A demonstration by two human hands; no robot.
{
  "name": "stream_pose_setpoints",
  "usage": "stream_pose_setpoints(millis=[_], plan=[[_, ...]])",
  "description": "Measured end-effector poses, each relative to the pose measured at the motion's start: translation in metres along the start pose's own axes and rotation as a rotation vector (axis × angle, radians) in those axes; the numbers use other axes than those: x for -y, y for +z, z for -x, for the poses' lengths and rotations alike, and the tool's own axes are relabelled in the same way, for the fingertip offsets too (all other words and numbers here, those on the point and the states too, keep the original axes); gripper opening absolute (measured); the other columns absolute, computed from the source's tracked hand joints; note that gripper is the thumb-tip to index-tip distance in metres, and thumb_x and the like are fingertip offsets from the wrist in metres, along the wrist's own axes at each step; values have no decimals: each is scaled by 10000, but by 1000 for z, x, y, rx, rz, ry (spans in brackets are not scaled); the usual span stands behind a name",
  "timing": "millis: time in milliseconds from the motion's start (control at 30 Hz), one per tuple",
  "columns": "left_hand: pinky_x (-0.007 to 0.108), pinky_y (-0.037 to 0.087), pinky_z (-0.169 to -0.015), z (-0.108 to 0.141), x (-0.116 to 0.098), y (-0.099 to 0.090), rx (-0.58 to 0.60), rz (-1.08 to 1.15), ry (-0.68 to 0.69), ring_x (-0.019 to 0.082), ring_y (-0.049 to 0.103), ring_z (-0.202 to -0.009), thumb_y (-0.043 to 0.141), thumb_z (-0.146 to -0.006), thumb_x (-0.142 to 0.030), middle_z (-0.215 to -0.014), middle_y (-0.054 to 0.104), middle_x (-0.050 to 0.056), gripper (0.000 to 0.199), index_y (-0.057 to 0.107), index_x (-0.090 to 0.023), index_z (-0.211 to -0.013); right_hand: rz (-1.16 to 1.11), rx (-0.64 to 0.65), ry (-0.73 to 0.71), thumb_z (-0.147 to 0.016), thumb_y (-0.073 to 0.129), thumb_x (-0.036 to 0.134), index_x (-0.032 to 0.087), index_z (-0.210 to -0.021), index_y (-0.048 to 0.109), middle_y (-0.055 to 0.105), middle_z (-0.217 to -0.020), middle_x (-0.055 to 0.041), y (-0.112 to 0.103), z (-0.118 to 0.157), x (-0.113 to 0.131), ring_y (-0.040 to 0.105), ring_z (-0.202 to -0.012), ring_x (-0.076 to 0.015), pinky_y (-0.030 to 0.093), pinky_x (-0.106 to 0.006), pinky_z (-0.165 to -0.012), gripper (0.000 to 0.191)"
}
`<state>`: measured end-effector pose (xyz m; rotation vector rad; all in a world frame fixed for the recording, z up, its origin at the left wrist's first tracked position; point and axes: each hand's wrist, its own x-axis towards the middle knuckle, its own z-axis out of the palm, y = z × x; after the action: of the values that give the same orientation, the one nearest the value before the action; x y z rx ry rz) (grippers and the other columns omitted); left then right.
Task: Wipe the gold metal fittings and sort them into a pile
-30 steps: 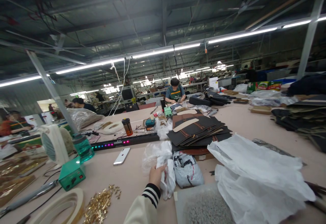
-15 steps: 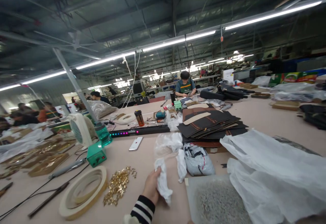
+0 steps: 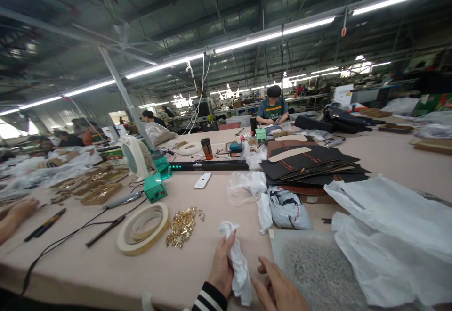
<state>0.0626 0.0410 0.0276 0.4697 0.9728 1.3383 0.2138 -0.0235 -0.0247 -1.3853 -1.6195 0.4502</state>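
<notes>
My left hand (image 3: 223, 265), in a black cuff with white stripes, grips a crumpled white cloth or tissue (image 3: 240, 268) near the front of the pinkish table (image 3: 148, 280). Just right of the cloth is my right hand (image 3: 278, 285), its fingers apart and holding nothing. A speckled grey slab (image 3: 318, 268) lies beside and partly beyond my right hand. Small gold metal pieces (image 3: 183, 226) form a pile to the left, next to rolls of tape (image 3: 143, 231).
Behind are a phone (image 3: 202, 180), plastic bags (image 3: 247, 186), stacked dark panels (image 3: 314, 162) and white sheets (image 3: 388, 235). A green box (image 3: 154, 187), cables and a fan (image 3: 134, 156) stand left. Another person's hand (image 3: 17, 214) rests far left; a person (image 3: 273, 108) sits across.
The view has swung left. My right hand has come into view beside the white cloth, which my left hand still holds. Another person's hand now shows at the far left.
</notes>
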Motion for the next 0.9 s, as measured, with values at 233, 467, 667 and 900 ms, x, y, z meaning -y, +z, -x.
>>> stream_pose_setpoints(millis=[233, 467, 667, 900], plan=[[268, 496, -758, 10, 4, 1, 240, -127, 97, 176, 639, -825, 936, -656, -344, -941, 706, 38, 526, 698, -168, -1091, 43, 271, 17, -1008, 471, 480, 236, -998, 688, 751, -893, -48, -9, -29, 22, 721, -791, -202, 499, -259, -701, 327], [321, 536, -920, 0, 6, -2, 126, 98, -4, 246, 674, -1049, 877, -745, -388, -1167, 718, 106, 588, 680, -169, -1253, -112, 193, 111, -1042, 380, 453, 238, -876, 570, 686, -815, -19, -21, -32, 20, 670, -767, -185, 459, -253, -703, 331], [358, 555, -936, 3, 5, -1, 157, -4, 59, 276, 691, -1086, 908, -714, -315, -1251, 689, 125, 967, 387, -218, -1523, -233, 99, 201, -1022, 390, 532, 248, -875, 544, 669, -767, -7, -27, -31, 23, 667, -743, -200, 471, -270, -702, 355], [397, 541, -1031, 6, 3, 1, 114, 1, 54, 323, 640, -1246, 904, -687, -208, -1377, 641, 150, 1011, 341, -229, -1526, -313, 36, 309, -1001, 398, 573, 256, -922, 569, 707, -814, -22, -35, -30, 24, 682, -759, -214, 513, -285, -712, 369]])
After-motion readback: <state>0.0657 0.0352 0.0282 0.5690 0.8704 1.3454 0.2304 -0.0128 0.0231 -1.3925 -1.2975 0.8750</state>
